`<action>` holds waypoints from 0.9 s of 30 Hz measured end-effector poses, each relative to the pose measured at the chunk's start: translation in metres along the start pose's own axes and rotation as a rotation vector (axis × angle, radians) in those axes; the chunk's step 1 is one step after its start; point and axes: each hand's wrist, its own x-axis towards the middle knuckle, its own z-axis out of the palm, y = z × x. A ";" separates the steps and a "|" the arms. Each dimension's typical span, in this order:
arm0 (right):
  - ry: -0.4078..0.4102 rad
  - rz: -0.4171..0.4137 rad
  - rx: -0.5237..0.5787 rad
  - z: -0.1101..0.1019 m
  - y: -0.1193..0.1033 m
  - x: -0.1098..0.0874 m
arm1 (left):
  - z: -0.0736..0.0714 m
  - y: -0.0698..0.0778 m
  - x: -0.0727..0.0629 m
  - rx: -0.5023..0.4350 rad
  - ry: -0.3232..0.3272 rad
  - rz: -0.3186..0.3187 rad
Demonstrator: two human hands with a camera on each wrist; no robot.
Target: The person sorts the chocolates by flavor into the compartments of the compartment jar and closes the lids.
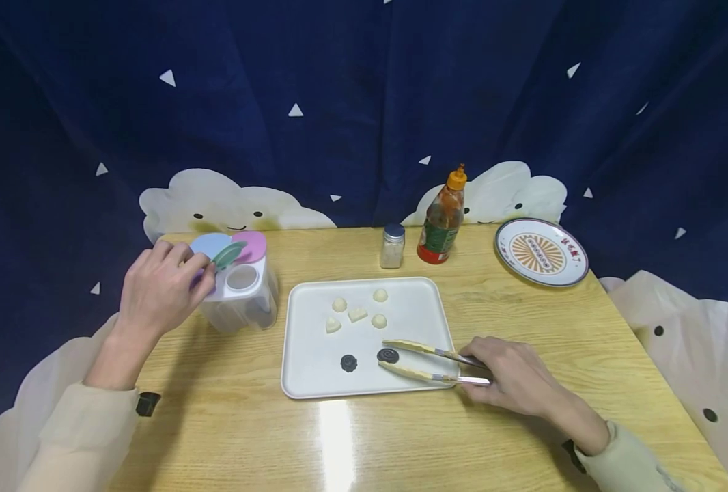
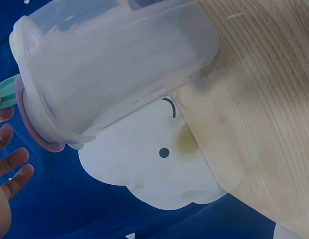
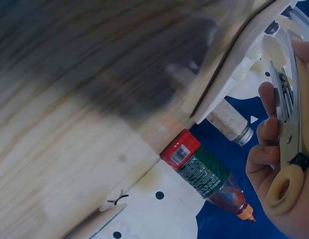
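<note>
With its thumb and index finger, the left hand (image 1: 161,287) pinches a raised green lid (image 1: 227,255). This lid tilts above a clear container (image 1: 231,318) whose white top has a round opening (image 1: 242,277) beside it. In the left wrist view, the green lid (image 2: 7,91) meets the fingers, while the other fingertips (image 2: 17,160) hang apart from the container. The right hand (image 1: 511,374) holds tongs (image 1: 416,373), their arms spread on both sides of a dark round piece (image 1: 388,356) on a white tray (image 1: 302,376). Whether the tips touch it, I cannot tell.
Another dark piece (image 1: 348,363) and several cream pieces (image 1: 358,314) lie on the tray. Behind it stand a small jar (image 1: 392,247) with a dark cap and a sauce bottle (image 1: 441,222). A patterned plate (image 1: 511,263) is at the right back, near the curtain (image 1: 364,102).
</note>
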 end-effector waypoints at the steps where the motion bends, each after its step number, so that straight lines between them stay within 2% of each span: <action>1: -0.003 0.001 0.002 0.000 0.000 0.000 | 0.000 0.000 0.000 0.009 -0.011 0.002; 11: -0.018 0.010 0.017 0.002 0.002 -0.003 | 0.002 0.000 0.002 -0.006 -0.005 0.005; 17: 0.000 -0.003 0.014 0.002 0.003 -0.003 | 0.001 0.001 0.003 0.005 -0.025 -0.001; 27: 0.024 -0.038 0.040 -0.006 -0.006 0.021 | 0.002 0.001 0.000 -0.028 0.023 -0.006</action>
